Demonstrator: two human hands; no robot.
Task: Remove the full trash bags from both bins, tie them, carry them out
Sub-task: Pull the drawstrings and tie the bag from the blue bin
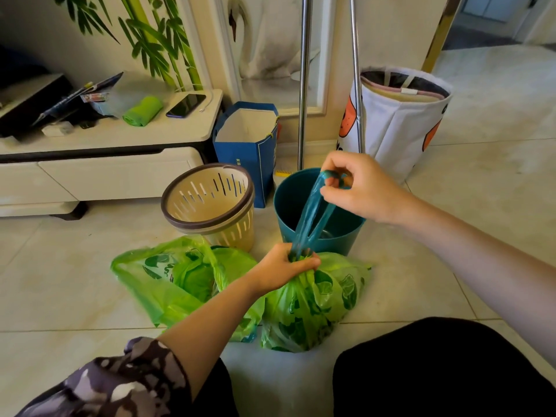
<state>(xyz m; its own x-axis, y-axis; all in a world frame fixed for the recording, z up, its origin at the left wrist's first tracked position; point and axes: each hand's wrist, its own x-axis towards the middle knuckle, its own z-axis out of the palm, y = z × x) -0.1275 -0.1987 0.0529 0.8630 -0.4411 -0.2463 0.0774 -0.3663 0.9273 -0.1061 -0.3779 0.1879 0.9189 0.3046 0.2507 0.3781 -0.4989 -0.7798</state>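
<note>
Two green trash bags lie on the tiled floor in front of me. My left hand (282, 267) grips the gathered neck of the right green bag (316, 299). My right hand (358, 188) pinches the bag's teal drawstring (311, 218) and holds it stretched upward over the teal bin (304, 227), which has no bag in it. The left green bag (168, 281) lies open-mouthed beside it, untouched. Behind it stands the beige slotted bin (210, 206), also without a bag.
A blue paper bag (249, 145) stands behind the bins, with two metal poles (304, 85) and a white fabric basket (400, 121) to the right. A low white cabinet (105, 164) at left carries a green bag roll (143, 111) and a phone (186, 105).
</note>
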